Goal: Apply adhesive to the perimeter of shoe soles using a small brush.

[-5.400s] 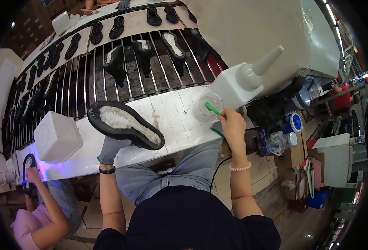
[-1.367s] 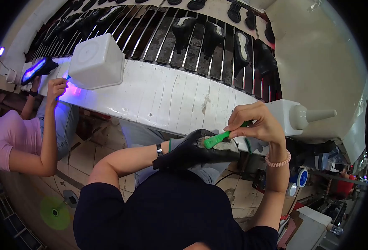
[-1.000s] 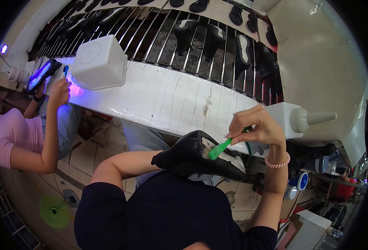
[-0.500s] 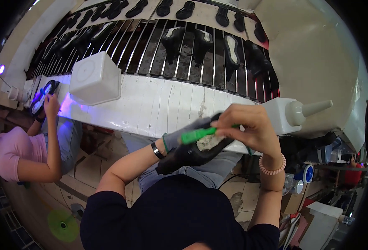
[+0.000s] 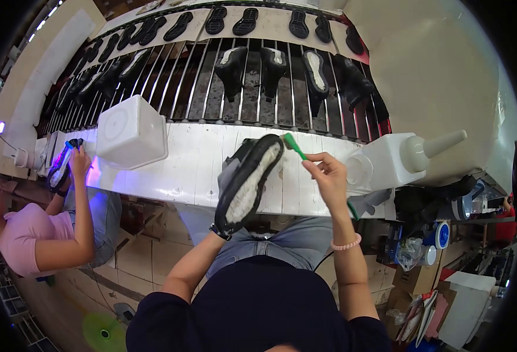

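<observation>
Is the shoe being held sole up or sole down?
Sole up: the shoe shows its pale, black-rimmed underside, with the green brush at its toe.

A shoe (image 5: 248, 183) is held sole up over the near edge of the desk (image 5: 194, 170), on the left hand (image 5: 230, 176), which is mostly hidden behind it. The right hand (image 5: 327, 176) is just right of it, holding a brush (image 5: 295, 146) whose head meets the shoe's far end. A box (image 5: 132, 132) sits on the desk to the left, a bottle (image 5: 402, 158) to the right. Behind the desk runs a rack (image 5: 211, 82) carrying more shoes. At far left, another person's hand (image 5: 80, 161) reaches onto the desk.
</observation>
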### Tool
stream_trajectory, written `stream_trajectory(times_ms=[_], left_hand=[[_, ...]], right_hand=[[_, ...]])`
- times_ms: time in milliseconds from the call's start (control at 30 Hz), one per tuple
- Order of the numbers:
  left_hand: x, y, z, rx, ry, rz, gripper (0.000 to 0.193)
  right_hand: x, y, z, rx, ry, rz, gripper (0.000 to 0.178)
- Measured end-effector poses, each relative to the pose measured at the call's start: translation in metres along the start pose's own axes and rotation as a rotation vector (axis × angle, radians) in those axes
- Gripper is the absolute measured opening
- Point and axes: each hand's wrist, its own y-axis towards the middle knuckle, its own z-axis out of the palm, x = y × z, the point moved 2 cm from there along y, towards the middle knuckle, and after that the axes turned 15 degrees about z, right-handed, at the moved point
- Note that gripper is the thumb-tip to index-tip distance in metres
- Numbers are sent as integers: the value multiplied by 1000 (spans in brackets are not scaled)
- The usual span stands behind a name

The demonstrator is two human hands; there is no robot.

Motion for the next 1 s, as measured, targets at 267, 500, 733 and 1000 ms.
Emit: stream_trajectory(times_ms=[267, 500, 733, 1000], left_hand=[[54, -74, 6, -132, 416, 54, 62], [28, -52, 5, -171, 520, 310, 68], [38, -55, 0, -103, 527, 282, 63], [-23, 12, -55, -231, 43, -211, 46]], right_hand=[[-27, -12, 22, -103, 37, 95, 12], [-6, -60, 29, 54, -109, -68, 11], [50, -110, 36, 377, -379, -388, 10], [35, -83, -13, 177, 224, 35, 11]])
